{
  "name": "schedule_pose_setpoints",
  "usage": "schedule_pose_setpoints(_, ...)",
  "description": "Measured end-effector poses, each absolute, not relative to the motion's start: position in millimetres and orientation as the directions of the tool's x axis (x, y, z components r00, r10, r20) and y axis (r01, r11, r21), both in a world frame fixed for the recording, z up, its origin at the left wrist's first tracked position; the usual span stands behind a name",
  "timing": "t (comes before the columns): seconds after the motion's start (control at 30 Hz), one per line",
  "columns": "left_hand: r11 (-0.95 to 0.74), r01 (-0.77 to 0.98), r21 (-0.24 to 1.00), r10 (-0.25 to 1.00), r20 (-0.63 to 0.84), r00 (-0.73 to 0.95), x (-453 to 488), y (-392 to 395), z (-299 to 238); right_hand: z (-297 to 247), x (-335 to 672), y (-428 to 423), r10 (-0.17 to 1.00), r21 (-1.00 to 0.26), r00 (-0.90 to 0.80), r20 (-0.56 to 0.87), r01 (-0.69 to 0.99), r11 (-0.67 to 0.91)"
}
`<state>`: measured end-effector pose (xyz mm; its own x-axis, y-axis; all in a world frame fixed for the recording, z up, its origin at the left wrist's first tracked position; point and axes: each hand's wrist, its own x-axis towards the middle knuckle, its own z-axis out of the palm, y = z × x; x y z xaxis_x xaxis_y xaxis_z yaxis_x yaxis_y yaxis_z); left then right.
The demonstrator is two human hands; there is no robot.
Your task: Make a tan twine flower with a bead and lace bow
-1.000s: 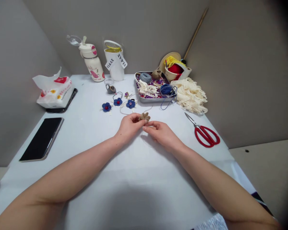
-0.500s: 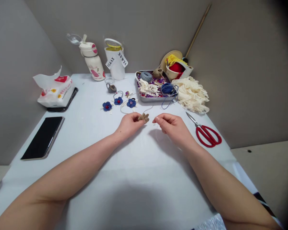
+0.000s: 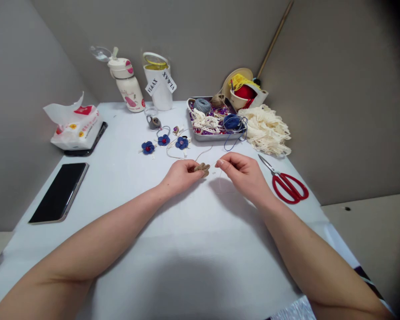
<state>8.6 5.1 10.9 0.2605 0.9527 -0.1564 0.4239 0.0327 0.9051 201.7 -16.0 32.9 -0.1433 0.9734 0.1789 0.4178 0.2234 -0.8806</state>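
Note:
A brown braided-cord flower (image 3: 203, 170) is pinched between the thumb and fingers of my left hand (image 3: 183, 174), just above the table. Close by on the right, my right hand (image 3: 242, 173) has thumb and forefinger pressed together on a thin, pale thread, which hangs faintly below the fingers. Whether a needle is in that pinch is too small to tell. Beyond my hands lie three blue cord flowers: one with a red bead (image 3: 148, 148), a middle one on a cord loop (image 3: 163, 140), and one with a pinkish centre (image 3: 182, 142).
Red-handled scissors (image 3: 288, 184) lie at the right, below a heap of cream lace (image 3: 265, 131). A metal tray (image 3: 216, 138) holds yarn balls and beads. At the left are a phone (image 3: 60, 193) and a tissue pack (image 3: 78, 131); a bottle (image 3: 130, 91) and white cup (image 3: 162, 98) stand behind.
My right hand has risen slightly, with its fingertips a little farther from me. The brown flower has turned and shifted slightly to the right in my left hand.

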Motion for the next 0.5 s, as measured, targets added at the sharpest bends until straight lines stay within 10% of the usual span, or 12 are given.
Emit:
schedule_pose_setpoints(0.17,0.175,0.320,0.931,0.865,-0.300,0.402,5,5,15,31,214,-4,0.981,-0.766,-0.084,0.177,0.614,0.191)
schedule_pose_setpoints(0.5,0.220,0.227,0.949,0.800,-0.308,0.515,3,6,15,20,206,-9,0.942,-0.879,-0.293,-0.164,0.476,-0.005)
